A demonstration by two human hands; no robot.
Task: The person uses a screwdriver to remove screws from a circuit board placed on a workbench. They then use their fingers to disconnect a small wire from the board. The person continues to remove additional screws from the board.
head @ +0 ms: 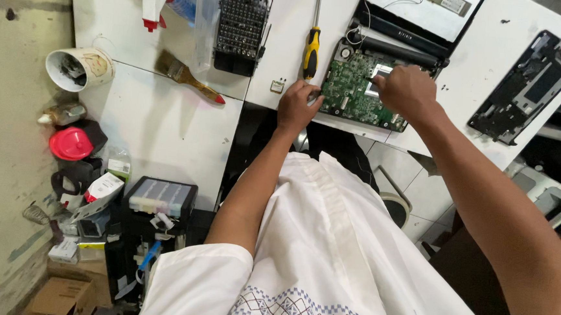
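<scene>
White table [165,124] bears green circuit board [349,90] under both hands.

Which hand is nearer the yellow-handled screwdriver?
Left. The left hand sits just below the screwdriver; the right hand is farther right, on the green circuit board.

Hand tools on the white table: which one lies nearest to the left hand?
The yellow-handled screwdriver, just above the left hand. The paintbrush and the bit set lie farther left.

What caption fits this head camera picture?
Both hands, left hand and right hand, on an opened laptop's green circuit board.
</scene>
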